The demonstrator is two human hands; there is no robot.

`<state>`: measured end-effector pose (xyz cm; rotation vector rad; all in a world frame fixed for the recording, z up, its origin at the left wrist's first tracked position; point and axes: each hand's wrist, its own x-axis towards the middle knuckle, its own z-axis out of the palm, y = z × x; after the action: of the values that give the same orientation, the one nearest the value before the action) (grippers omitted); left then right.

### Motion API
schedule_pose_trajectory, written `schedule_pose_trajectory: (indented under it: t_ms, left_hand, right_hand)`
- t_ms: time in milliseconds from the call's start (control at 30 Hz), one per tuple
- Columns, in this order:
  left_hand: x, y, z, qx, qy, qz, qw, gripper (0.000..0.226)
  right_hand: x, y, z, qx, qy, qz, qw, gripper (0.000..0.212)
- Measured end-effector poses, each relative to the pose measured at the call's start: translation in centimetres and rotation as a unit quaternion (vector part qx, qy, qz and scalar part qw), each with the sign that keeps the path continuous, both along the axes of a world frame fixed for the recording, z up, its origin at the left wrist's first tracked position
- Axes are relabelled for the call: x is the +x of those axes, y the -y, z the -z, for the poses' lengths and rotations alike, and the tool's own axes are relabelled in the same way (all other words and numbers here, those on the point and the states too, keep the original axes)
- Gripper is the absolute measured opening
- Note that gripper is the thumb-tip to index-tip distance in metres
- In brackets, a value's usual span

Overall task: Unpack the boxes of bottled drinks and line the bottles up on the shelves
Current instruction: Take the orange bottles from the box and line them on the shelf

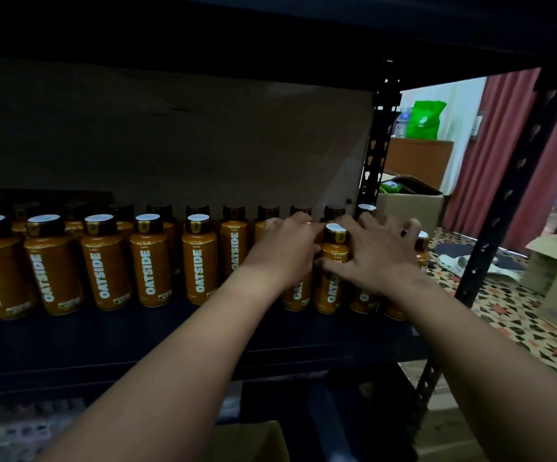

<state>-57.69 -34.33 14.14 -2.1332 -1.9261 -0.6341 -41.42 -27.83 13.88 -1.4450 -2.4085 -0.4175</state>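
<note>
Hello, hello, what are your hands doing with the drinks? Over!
Left hand and right hand both on the orange bottles, right end of the front row. Bottles upright, two rows on the dark shelf. Nothing blocking.

green bag (pixel 425 120), red curtain (pixel 500 151), patterned floor (pixel 517 315)

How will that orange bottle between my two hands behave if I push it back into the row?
The orange bottle is tall and narrow, so a push near its cap may tip it. Its neighbours stand packed close, so it could knock them. The label looks glossy, so it may slip between the left hand and right hand.
</note>
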Motion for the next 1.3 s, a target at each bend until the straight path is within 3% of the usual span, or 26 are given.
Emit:
schedule_pose_trajectory:
  t_ms: [100,267,367,467,533,600,667,733,900,1067,1300]
  left_hand:
    - [0.2,0.0,0.2,-0.001,-0.004,0.003,1.000,0.048]
    - [-1.4,1.9,2.2,0.017,0.076,0.044,0.996,0.073]
    - [-4.6,4.5,4.2,0.046,0.103,0.055,0.992,0.068]
    - [-9.5,7.7,6.0,-0.015,0.088,0.082,0.993,0.046]
    - [-12.7,9.7,6.8,-0.078,0.061,0.099,0.990,0.037]
    - [-15.2,11.4,7.4,-0.117,0.052,0.096,0.987,0.037]
    - [-17.2,12.8,8.5,-0.118,0.062,0.079,0.988,0.042]
    - [-19.0,14.0,9.7,-0.086,0.085,0.061,0.991,0.046]
    - [-20.8,15.2,10.5,-0.065,0.137,0.035,0.988,0.058]
    - [-21.0,15.0,10.2,-0.080,0.157,0.034,0.984,0.059]
    - [-20.9,14.9,10.3,-0.078,0.173,0.028,0.981,0.059]
  right_hand:
    - [0.4,0.0,0.2,0.006,-0.006,-0.003,1.000,0.093]
    - [0.4,1.0,0.9,0.022,-0.022,-0.013,0.999,0.119]
    - [-0.3,2.4,2.0,0.148,-0.086,-0.077,0.982,0.100]
    - [-2.6,4.5,3.5,0.220,-0.170,-0.182,0.943,0.067]
    - [-5.2,5.9,4.4,0.168,-0.189,-0.245,0.936,0.058]
    - [-8.5,7.3,5.7,0.013,-0.205,-0.263,0.943,0.057]
    - [-11.7,8.1,7.5,-0.151,-0.244,-0.228,0.930,0.065]
    - [-14.3,7.9,9.2,-0.232,-0.274,-0.185,0.915,0.078]
    - [-17.9,6.0,10.2,-0.277,-0.293,-0.162,0.901,0.099]
    - [-19.0,5.9,10.0,-0.286,-0.360,-0.181,0.869,0.060]
    - [-19.3,6.3,10.1,-0.249,-0.345,-0.192,0.885,0.055]
